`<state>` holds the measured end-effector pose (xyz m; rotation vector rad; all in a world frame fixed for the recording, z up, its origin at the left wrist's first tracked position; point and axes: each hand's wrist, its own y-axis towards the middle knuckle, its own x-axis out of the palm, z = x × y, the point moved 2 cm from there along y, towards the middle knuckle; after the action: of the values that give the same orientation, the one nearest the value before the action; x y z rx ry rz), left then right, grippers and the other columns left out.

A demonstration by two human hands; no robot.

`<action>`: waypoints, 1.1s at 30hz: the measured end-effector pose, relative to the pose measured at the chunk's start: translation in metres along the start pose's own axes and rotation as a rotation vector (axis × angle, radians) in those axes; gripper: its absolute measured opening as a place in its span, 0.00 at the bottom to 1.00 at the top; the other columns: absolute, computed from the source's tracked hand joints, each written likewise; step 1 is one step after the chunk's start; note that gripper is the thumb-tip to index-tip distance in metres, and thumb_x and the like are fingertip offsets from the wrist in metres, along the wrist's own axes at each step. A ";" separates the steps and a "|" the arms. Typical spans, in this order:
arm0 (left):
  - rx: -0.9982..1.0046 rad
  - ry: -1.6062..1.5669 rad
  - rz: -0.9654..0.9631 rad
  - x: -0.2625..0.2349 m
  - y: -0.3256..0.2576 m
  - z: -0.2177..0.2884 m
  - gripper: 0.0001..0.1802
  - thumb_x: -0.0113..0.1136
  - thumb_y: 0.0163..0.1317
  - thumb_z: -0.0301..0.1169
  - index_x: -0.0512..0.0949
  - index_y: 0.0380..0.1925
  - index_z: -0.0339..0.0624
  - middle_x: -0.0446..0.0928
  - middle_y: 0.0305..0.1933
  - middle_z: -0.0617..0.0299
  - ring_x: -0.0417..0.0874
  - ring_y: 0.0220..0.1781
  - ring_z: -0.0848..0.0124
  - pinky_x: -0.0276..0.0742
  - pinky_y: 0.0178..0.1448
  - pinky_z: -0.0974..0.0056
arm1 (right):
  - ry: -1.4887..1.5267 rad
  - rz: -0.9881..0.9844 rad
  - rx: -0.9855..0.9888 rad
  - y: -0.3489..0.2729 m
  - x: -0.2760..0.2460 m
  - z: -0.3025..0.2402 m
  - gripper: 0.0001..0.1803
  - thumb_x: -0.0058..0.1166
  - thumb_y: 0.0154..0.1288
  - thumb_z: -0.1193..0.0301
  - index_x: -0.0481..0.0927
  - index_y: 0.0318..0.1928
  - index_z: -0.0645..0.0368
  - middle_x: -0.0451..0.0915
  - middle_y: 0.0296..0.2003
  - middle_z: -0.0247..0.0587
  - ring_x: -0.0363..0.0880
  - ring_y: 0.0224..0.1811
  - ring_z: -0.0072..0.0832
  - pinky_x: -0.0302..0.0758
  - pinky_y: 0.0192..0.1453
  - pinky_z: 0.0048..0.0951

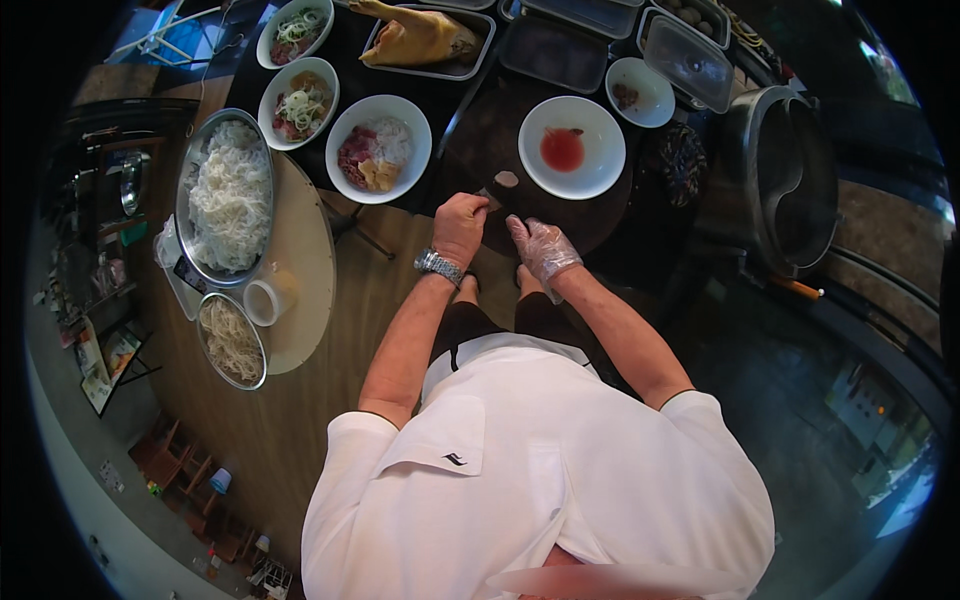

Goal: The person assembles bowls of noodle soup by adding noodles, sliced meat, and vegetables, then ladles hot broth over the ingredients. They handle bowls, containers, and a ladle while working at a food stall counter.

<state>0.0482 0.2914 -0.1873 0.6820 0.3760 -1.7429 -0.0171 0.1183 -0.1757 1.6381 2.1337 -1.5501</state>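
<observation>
My left hand (462, 228), with a metal watch on its wrist, is closed at the near edge of a dark round board (480, 130). A thin dark piece shows at its fingertips, too small to name. Just right of it, my right hand (545, 250) in a clear plastic glove has its fingers drawn together; what they hold, if anything, is hidden. A small round pale slice (506, 179) lies on the board beyond both hands. Behind it stands a white bowl (600, 130) with red sauce. To the left is a bowl (408, 112) of noodles and meat.
Two more filled bowls (322, 72) stand far left. A tray (487, 62) carries a whole cooked bird (420, 35). White noodles (230, 195) fill an oval tray on the round side table (310, 260). A large steel pot (745, 170) stands right, near lidded plastic containers (690, 60).
</observation>
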 end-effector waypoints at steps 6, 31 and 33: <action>-0.027 0.046 -0.015 0.000 0.000 0.001 0.06 0.65 0.53 0.20 0.86 0.32 0.38 0.83 0.34 0.49 0.86 0.38 0.50 0.83 0.44 0.54 | -0.178 0.044 -0.201 -0.040 -0.024 0.011 0.36 0.35 0.79 0.41 0.80 0.49 0.64 0.83 0.49 0.64 0.82 0.51 0.60 0.78 0.57 0.52; -0.033 0.051 -0.028 0.001 0.001 -0.001 0.05 0.66 0.51 0.21 0.85 0.30 0.38 0.81 0.30 0.51 0.84 0.35 0.51 0.82 0.42 0.52 | -0.030 -0.085 -0.072 -0.066 -0.014 0.043 0.33 0.36 0.79 0.44 0.82 0.52 0.62 0.84 0.45 0.64 0.81 0.55 0.58 0.76 0.62 0.49; -0.007 0.051 -0.011 0.001 0.000 -0.002 0.05 0.66 0.52 0.21 0.85 0.30 0.38 0.81 0.31 0.51 0.85 0.35 0.51 0.82 0.42 0.53 | -0.060 -0.052 -0.011 -0.068 -0.010 0.049 0.35 0.34 0.80 0.43 0.82 0.51 0.63 0.84 0.45 0.64 0.81 0.55 0.58 0.75 0.62 0.50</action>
<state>0.0487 0.2915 -0.1895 0.7218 0.4222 -1.7363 -0.0873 0.0803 -0.1493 1.5239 2.1676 -1.5773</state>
